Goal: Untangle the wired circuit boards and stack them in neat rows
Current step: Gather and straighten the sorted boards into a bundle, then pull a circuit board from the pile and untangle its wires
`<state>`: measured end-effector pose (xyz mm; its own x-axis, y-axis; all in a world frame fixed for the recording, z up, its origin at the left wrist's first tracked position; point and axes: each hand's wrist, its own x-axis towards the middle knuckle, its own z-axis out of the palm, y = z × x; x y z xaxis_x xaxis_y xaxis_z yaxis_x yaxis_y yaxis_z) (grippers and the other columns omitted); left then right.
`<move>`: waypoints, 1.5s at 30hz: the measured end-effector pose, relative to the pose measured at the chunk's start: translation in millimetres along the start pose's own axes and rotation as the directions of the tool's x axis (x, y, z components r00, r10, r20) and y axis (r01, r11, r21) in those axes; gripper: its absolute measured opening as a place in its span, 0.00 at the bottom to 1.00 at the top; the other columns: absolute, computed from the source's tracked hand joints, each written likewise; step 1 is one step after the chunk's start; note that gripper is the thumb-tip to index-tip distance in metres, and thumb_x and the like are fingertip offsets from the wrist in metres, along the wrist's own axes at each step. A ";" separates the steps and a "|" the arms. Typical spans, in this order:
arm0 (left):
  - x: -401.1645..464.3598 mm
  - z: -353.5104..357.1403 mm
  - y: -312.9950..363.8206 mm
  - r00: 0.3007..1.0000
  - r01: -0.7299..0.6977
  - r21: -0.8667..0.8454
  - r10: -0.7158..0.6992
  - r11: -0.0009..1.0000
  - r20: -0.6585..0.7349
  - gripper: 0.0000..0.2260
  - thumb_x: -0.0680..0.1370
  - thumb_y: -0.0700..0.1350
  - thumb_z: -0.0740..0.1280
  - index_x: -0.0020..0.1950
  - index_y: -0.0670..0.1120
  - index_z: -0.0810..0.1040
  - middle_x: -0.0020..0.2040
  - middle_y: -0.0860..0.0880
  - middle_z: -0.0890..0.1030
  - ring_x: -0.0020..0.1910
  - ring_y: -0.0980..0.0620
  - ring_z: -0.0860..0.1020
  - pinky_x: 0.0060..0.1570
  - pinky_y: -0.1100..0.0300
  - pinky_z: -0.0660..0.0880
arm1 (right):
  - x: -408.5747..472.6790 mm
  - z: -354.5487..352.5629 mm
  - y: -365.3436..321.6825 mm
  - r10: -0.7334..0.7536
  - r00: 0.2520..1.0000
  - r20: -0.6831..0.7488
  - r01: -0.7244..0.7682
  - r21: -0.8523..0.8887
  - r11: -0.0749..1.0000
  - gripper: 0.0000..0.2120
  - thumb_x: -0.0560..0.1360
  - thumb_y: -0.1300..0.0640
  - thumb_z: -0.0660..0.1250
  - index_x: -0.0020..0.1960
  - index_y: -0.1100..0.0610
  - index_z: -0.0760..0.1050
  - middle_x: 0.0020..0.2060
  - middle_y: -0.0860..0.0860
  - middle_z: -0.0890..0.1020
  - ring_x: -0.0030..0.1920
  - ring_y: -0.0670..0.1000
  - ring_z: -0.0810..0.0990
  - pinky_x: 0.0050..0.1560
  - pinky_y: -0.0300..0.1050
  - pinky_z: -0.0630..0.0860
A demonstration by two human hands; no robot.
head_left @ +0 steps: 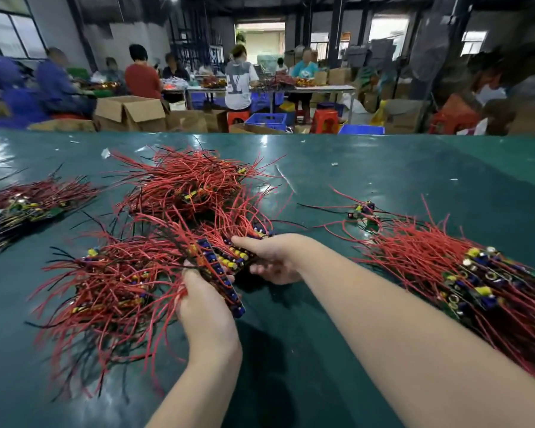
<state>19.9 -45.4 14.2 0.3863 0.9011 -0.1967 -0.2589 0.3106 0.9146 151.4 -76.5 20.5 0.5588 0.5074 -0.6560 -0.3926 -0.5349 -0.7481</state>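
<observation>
Left hand [205, 307] fingers curled round board row [221, 274]; right hand [271, 257] grips second row [240, 253], apparently pinched. Both rows above desk [383, 168] centre. Tangled pile [189, 180] behind; stacked boards [476, 279] right.

Daylight is pouring through a doorway [260, 41] and windows [386, 32] at the far end of a dim hall, blowing those openings out to white. Glare is streaking across the glossy green table [383, 180], brightest at its far left. The wide lens is bowing the table's far edge and stretching the corners. Background workers [238, 81] are blurring softly; faces are smeared.
</observation>
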 end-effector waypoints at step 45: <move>-45.8 -7.7 -20.6 0.549 -0.180 0.106 0.010 0.978 0.835 0.11 0.60 0.47 0.77 0.41 0.53 0.86 0.40 0.51 0.86 0.40 0.56 0.83 0.43 0.66 0.78 | -129.8 -21.1 135.0 -0.508 0.751 -0.421 0.651 0.601 0.465 0.09 0.53 0.59 0.77 0.34 0.57 0.84 0.37 0.53 0.85 0.38 0.47 0.83 0.42 0.35 0.79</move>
<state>0.8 -90.7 1.7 0.9492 0.2457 0.1965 -0.2285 0.1091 0.9674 41.3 -228.8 6.8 0.9268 0.3688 -0.0709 -0.2577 0.4873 -0.8344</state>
